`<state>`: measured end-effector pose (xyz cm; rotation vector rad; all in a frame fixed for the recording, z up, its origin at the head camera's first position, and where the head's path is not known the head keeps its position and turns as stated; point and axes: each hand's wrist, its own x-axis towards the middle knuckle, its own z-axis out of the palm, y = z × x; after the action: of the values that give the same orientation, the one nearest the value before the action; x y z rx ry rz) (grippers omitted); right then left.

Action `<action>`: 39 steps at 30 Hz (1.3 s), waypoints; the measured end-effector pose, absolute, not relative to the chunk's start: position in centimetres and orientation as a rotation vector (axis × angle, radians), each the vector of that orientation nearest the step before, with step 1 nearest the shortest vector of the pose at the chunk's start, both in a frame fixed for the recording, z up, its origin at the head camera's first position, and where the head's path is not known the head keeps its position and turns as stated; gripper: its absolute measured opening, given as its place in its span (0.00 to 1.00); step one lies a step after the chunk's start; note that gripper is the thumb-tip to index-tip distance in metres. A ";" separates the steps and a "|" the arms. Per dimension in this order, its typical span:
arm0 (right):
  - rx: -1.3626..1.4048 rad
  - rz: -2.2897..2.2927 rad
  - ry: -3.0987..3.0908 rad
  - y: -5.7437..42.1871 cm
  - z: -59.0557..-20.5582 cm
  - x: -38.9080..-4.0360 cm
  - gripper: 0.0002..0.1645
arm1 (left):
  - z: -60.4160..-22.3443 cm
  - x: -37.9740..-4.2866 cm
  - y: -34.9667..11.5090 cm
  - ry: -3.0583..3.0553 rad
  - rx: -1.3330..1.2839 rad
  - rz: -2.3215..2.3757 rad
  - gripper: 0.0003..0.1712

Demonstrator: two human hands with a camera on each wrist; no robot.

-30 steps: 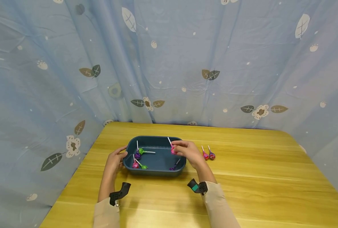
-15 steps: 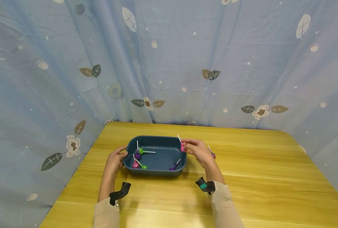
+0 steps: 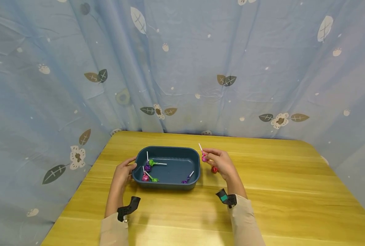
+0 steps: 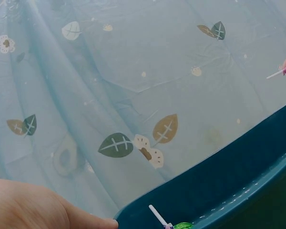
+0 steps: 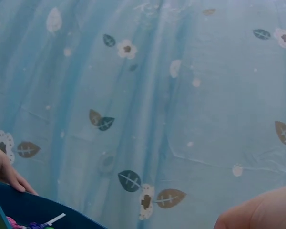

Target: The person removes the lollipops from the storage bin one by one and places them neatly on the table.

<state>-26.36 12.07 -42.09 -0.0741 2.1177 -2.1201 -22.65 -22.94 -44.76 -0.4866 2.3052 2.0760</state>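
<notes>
My left hand [image 3: 122, 173] holds the left end of a dark blue plastic tray [image 3: 167, 187], its thumb at the rim. Pinched between the right hand's [image 3: 221, 163] thumb and fingers is a pink lollipop [image 3: 204, 157], white stick pointing up, just beyond the tray's right end. Under that hand a red-wrapped lollipop [image 3: 214, 169] shows on the table, partly hidden. Inside the tray, at the left, lie green lollipops [image 3: 152, 163], a purple lollipop [image 3: 147, 168] and a pink one [image 3: 145, 178]. Another purple lollipop [image 3: 185, 181] lies near the front right corner.
The tray stands on a yellow wood-grain table [image 3: 277, 191]. Behind and to the left hangs a light blue curtain [image 3: 185, 61] with leaf and flower prints, close to the table's back edge.
The right hand has moved rightward with the pink lollipop, from over the tray to beyond its right end, and now covers much of the lollipops on the table. The left hand stays put.
</notes>
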 end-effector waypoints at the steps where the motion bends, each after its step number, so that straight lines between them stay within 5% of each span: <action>1: -0.061 -2.124 2.122 12.3 -42.1 -26.4 0.21 | -44.8 -22.6 -22.9 2.307 -0.485 2.074 0.24; 39: 0.321 -2.102 2.281 19.1 -43.4 -26.5 0.24 | -44.6 -22.7 -22.8 2.327 -0.512 2.032 0.25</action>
<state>-26.53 19.15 -43.42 0.3214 2.2808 -2.1025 -22.74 -22.77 -44.60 -0.5121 2.3267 2.0317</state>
